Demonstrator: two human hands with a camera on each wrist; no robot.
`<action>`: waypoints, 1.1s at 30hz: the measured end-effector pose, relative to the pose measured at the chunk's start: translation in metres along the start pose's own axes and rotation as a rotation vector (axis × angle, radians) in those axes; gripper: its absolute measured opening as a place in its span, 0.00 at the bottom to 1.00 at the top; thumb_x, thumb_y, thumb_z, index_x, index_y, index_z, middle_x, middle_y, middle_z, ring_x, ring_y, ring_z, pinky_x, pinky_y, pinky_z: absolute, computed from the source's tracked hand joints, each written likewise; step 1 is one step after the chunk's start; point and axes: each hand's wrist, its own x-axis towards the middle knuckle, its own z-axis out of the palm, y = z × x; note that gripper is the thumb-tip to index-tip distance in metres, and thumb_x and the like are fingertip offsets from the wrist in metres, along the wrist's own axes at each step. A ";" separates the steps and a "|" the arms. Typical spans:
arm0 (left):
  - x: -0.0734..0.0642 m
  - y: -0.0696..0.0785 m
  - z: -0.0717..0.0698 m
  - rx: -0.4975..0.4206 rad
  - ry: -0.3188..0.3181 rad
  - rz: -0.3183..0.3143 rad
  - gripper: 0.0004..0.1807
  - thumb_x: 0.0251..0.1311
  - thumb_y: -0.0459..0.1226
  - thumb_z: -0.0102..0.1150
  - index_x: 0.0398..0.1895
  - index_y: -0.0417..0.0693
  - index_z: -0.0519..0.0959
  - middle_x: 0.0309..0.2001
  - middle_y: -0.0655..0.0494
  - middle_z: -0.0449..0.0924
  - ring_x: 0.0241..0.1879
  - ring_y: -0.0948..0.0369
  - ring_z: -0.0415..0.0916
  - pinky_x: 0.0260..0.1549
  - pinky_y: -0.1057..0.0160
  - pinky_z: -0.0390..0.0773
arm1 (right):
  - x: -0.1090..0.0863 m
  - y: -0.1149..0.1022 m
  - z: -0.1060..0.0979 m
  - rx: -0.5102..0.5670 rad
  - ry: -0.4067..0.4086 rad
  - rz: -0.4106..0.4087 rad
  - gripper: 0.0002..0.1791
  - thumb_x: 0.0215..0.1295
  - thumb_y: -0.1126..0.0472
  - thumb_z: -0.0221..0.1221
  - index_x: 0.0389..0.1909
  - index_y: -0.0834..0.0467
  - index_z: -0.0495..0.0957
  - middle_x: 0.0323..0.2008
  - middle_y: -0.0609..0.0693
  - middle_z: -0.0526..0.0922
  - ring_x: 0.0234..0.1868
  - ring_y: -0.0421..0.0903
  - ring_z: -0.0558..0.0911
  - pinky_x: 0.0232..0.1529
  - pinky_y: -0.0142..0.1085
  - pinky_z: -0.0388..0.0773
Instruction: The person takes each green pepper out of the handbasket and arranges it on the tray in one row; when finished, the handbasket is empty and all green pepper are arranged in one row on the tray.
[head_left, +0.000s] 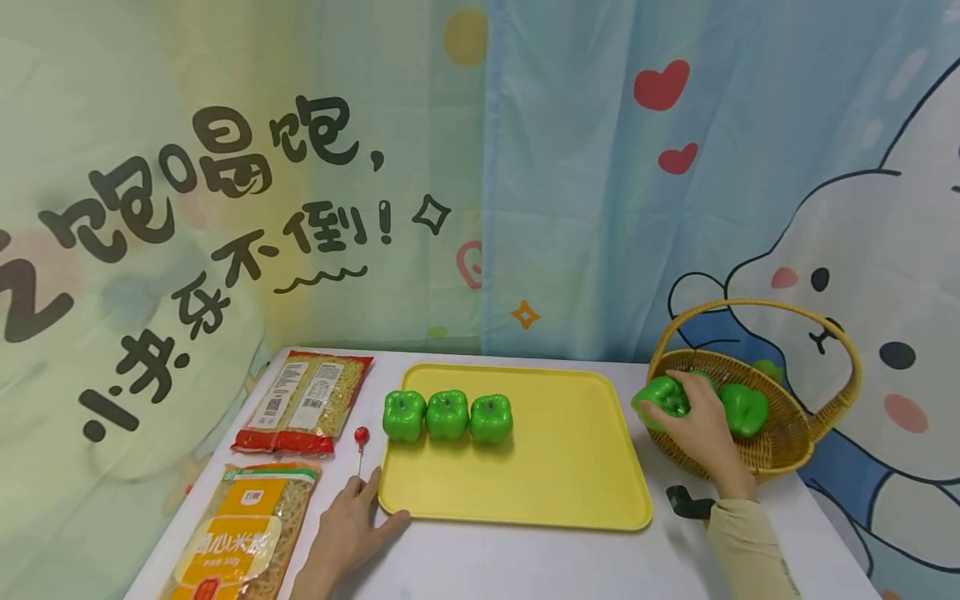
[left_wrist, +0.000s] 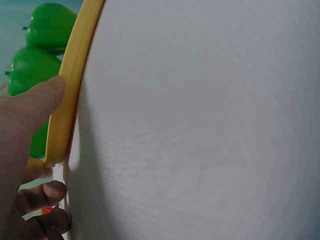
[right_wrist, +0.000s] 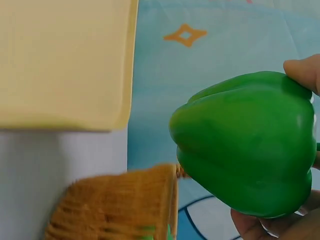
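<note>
My right hand [head_left: 701, 417] grips a green bell pepper [head_left: 664, 395] at the left rim of the wicker basket [head_left: 787, 421]. The right wrist view shows this pepper [right_wrist: 245, 142] large, with the thumb above and fingertips below. Another green pepper [head_left: 744, 410] lies in the basket. Three green peppers, the middle one [head_left: 447, 415] among them, stand in a row on the yellow tray [head_left: 555, 467], at its back left. At the tray's front left corner rests my left hand [head_left: 351, 527]. Its thumb [left_wrist: 47, 95] lies straight against the tray's rim, and the other fingers are loosely bent.
Left of the tray lie two food packets, a red-edged one [head_left: 303, 404] behind and an orange noodle packet [head_left: 240, 533] in front. A red lollipop [head_left: 362, 437] lies beside the tray. A dark green object [head_left: 686, 503] sits by my right wrist. A printed curtain [head_left: 555, 183] hangs behind the table.
</note>
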 end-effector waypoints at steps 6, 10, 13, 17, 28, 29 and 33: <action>-0.001 -0.001 0.000 -0.001 0.001 -0.002 0.54 0.50 0.69 0.64 0.73 0.44 0.67 0.47 0.47 0.74 0.38 0.56 0.70 0.42 0.49 0.80 | 0.007 -0.013 0.021 0.030 -0.083 -0.025 0.43 0.65 0.43 0.64 0.73 0.61 0.63 0.63 0.66 0.64 0.57 0.65 0.70 0.50 0.61 0.73; -0.002 -0.002 0.000 0.007 0.026 0.023 0.53 0.51 0.68 0.65 0.72 0.44 0.68 0.45 0.48 0.74 0.38 0.56 0.71 0.41 0.48 0.79 | 0.010 -0.022 0.043 0.046 -0.129 -0.065 0.42 0.63 0.44 0.67 0.72 0.60 0.65 0.62 0.64 0.68 0.56 0.63 0.74 0.50 0.58 0.76; -0.003 -0.002 0.000 0.010 0.047 0.042 0.52 0.52 0.68 0.65 0.72 0.43 0.69 0.44 0.48 0.75 0.38 0.56 0.72 0.40 0.47 0.79 | 0.012 -0.027 0.063 0.055 -0.168 -0.090 0.42 0.61 0.45 0.68 0.71 0.60 0.66 0.61 0.63 0.71 0.54 0.61 0.77 0.47 0.54 0.79; -0.004 -0.002 0.000 0.005 0.055 0.046 0.52 0.52 0.68 0.65 0.72 0.43 0.69 0.44 0.47 0.75 0.39 0.56 0.73 0.40 0.47 0.79 | 0.013 -0.030 0.086 0.068 -0.232 -0.109 0.43 0.60 0.45 0.69 0.70 0.62 0.66 0.62 0.64 0.73 0.55 0.61 0.78 0.49 0.54 0.78; -0.004 0.001 -0.002 -0.003 0.042 0.032 0.51 0.52 0.67 0.66 0.72 0.44 0.69 0.44 0.47 0.75 0.38 0.56 0.72 0.40 0.47 0.80 | 0.015 -0.036 0.110 0.136 -0.283 -0.097 0.42 0.61 0.46 0.68 0.70 0.64 0.65 0.62 0.65 0.74 0.53 0.58 0.79 0.49 0.51 0.79; -0.004 0.001 -0.002 -0.003 0.044 0.031 0.51 0.52 0.66 0.66 0.72 0.44 0.69 0.44 0.47 0.75 0.38 0.56 0.73 0.40 0.47 0.80 | 0.015 -0.037 0.111 0.138 -0.282 -0.102 0.42 0.61 0.46 0.68 0.70 0.64 0.66 0.61 0.64 0.75 0.53 0.57 0.79 0.49 0.50 0.79; -0.004 0.000 -0.002 -0.001 0.051 0.033 0.51 0.52 0.66 0.66 0.72 0.44 0.69 0.44 0.47 0.75 0.38 0.56 0.72 0.39 0.48 0.80 | 0.016 -0.042 0.115 0.157 -0.275 -0.120 0.40 0.60 0.47 0.69 0.69 0.63 0.68 0.58 0.62 0.76 0.52 0.55 0.78 0.49 0.48 0.78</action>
